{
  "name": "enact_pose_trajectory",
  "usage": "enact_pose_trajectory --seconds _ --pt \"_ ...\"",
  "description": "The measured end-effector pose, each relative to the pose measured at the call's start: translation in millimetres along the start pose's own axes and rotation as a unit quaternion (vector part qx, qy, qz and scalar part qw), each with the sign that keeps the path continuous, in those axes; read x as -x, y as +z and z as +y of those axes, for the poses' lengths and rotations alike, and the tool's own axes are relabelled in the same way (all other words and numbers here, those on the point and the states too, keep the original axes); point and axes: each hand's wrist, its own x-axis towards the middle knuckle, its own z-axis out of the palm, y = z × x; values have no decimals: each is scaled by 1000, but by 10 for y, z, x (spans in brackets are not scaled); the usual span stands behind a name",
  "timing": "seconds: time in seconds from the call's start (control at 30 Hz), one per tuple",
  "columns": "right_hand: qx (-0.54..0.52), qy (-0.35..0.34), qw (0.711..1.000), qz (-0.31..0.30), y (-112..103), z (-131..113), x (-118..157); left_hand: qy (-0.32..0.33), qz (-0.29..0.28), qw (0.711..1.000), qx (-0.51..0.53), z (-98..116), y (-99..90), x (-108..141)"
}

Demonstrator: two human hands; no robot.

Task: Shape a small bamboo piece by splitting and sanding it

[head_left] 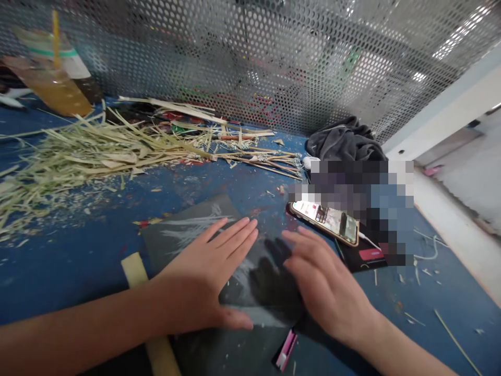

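My left hand [211,266] lies flat on a dark grey sheet [164,243] with pale scuff marks, fingers stretched out and thumb apart. Over the sheet's right side hovers my right hand [321,277]; its fingers are loosely bent, with a gap between them and nothing visible in them, and its shadow falls on the sheet. A flat pale yellow strip [135,263] passes beneath my left forearm. Below and between the hands lies a small pink-and-black tool [287,350], perhaps a cutter. To the right of the sheet, a lit phone [329,222] has a white cable plugged in.
Shredded plant strips [97,146] heap up at the left, beside a bundle of thin sticks [270,159]. A cup with an orange drink [62,94] stands far left. Dark cloth [346,141] lies against the perforated metal panel [235,57]. Scraps litter the blue surface [97,219].
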Motion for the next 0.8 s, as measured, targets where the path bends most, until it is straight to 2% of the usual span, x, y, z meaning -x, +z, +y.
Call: enact_pose_trajectory --seconds 0.07,0.13,0.23,0.3,0.4,0.5,0.6,0.7,0.77,0.8 --pt "-37 -79 996 -28 4 -88 -35 -9 -24 1000 0 6 -6 -9" --pt "-46 -94 993 -49 8 -99 -32 -18 -53 998 5 12 -31 -21" --pt "-39 -77 995 -54 26 -34 4 -25 -95 995 20 14 -89 -44" --pt "-36 -60 997 -35 39 4 22 -19 -109 993 29 8 -122 -65" --pt "-57 -29 998 11 38 22 26 10 -105 994 39 -20 -146 -112" --pt "-60 -4 998 3 -16 70 40 49 -100 992 50 -68 -160 -198" --pt "31 96 995 -11 -116 226 132 80 -117 988 60 -120 -189 -312" --pt "177 252 951 4 -183 387 284 78 -131 986 64 -151 -221 -386" --pt "210 291 933 -6 -176 401 345 73 -131 987 63 -158 -231 -396" --pt "195 285 939 -11 -160 372 349 73 -129 987 63 -159 -231 -392"
